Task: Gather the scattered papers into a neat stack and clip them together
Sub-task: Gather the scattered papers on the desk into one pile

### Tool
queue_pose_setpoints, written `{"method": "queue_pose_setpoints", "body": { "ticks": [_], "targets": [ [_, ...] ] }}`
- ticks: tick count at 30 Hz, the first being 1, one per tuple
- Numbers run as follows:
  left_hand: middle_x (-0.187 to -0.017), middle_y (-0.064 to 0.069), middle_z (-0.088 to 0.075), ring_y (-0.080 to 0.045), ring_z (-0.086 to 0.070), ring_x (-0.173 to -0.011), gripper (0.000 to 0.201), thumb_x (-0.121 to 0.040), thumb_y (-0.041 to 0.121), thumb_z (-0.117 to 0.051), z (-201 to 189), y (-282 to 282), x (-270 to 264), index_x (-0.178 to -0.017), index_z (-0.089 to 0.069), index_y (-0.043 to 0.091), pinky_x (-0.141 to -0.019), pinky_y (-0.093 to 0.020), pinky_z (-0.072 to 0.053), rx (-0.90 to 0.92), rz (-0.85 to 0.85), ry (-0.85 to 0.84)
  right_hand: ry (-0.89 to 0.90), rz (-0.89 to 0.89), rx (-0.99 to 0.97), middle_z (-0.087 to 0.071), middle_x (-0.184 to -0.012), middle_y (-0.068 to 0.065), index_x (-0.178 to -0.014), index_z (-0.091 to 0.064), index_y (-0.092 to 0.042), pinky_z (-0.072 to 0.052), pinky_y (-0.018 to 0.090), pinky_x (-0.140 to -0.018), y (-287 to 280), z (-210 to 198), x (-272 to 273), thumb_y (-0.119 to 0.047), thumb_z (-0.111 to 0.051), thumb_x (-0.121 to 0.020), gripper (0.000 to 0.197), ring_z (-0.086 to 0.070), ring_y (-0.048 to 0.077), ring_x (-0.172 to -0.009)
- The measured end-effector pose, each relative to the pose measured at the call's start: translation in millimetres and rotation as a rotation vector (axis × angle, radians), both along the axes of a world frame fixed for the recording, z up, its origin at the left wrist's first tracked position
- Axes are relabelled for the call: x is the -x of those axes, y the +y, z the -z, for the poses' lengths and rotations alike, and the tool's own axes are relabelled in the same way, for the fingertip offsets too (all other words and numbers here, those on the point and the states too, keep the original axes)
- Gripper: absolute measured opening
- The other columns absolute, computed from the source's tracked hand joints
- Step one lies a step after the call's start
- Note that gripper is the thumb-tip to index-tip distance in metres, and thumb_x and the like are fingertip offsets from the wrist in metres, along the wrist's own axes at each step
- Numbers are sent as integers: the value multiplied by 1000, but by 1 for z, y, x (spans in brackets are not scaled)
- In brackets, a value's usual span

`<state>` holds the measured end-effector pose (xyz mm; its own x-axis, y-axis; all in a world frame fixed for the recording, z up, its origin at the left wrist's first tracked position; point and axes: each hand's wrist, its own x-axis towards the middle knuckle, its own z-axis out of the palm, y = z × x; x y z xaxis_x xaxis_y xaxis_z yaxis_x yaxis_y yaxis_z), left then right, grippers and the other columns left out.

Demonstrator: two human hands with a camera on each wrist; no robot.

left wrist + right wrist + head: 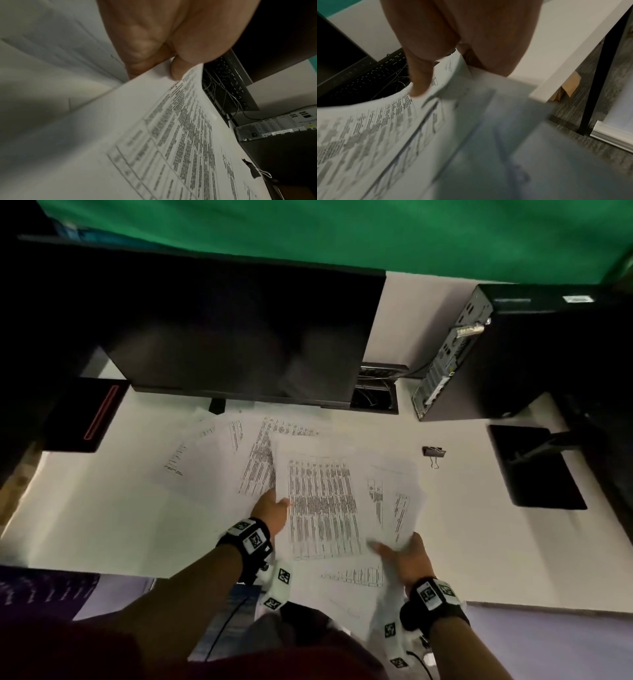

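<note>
Several printed papers (pixel 322 501) lie fanned out on the white desk (pixel 102 508) in front of the monitor. My left hand (pixel 274 510) grips the left edge of the top sheet (pixel 154 135), thumb on top and fingers under it. My right hand (pixel 400 556) holds the lower right corner of the loose sheets (pixel 385 128), thumb (pixel 419 83) pressed on the print. A black binder clip (pixel 433 453) sits on the desk to the right of the papers, apart from both hands; the same binder clip (pixel 254 170) shows in the left wrist view.
A dark monitor (pixel 239 337) stands behind the papers, a keyboard (pixel 229 83) tucked at its base. A computer tower (pixel 496 354) lies at the back right, a black stand base (pixel 534 467) in front of it. A black box (pixel 82 416) sits at the left.
</note>
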<state>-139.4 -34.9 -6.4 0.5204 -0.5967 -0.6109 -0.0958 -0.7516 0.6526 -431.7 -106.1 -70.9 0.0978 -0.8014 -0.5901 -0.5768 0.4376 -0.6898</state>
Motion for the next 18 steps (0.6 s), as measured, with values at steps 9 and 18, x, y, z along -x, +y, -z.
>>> {"method": "queue_pose_setpoints", "body": {
  "ticks": [9, 18],
  "targets": [
    [-131, -17, -59, -34, -54, -121, 37, -100, 28, -50, -27, 3, -57, -125, -57, 2, -96, -36, -43, 59, -17, -364, -6, 10, -11, -66, -116, 10, -129, -49, -9, -55, 45, -85, 5, -18, 1, -12, -71, -87, 47, -64, 30, -100],
    [-127, -7, -58, -28, -55, -118, 58, -86, 33, -71, -15, 3, -39, -133, -47, 8, -92, -30, -42, 92, 27, -176, -117, 178, -38, -63, -114, 1, -123, -52, -16, -47, 41, -97, 5, -22, -6, -40, -67, -93, 41, -59, 27, -105]
  ]
}}
